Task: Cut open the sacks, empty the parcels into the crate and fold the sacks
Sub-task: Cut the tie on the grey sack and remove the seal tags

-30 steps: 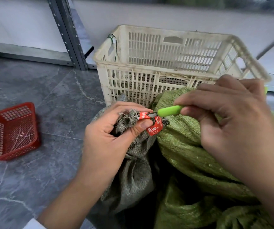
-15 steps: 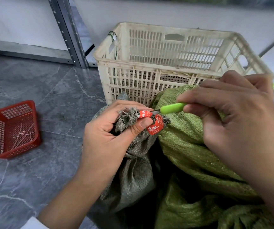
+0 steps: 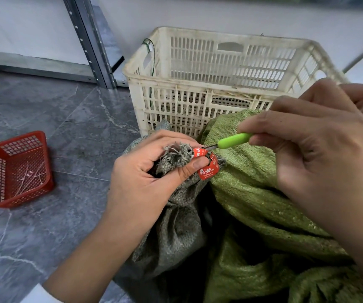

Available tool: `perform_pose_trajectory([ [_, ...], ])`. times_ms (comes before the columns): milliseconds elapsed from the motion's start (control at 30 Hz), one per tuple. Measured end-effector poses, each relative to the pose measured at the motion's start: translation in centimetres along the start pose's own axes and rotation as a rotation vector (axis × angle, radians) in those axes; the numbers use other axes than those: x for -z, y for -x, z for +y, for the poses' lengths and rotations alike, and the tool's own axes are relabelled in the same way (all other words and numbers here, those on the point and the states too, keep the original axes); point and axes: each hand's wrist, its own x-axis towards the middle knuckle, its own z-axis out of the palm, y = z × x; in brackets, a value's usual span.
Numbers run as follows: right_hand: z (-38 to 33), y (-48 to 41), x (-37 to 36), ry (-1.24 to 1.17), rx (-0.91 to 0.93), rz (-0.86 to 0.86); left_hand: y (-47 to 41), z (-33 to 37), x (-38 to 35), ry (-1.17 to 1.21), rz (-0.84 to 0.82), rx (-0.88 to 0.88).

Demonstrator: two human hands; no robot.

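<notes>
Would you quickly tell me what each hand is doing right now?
Left hand: grips the grey sack by its neck.
Right hand: holds the green-handled cutter.

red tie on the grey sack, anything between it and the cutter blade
Nothing visible does: the blade tip of the green cutter reaches the red tie. The left hand grips the grey sack, thumb on the tie just below the blade.
</notes>
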Motion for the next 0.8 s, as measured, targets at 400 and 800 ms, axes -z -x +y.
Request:
perform_pose_trajectory([
  [400, 0.0, 0.5, -1.2, -0.158, -0.020, -0.080, 0.3, -0.5, 0.3, 0.038, -0.071, 0.113],
  [800, -0.1, 0.2, -0.9, -0.016, 0.046, -0.148, 0.4, 0.0, 0.0, 0.015, -0.077, 0.158],
])
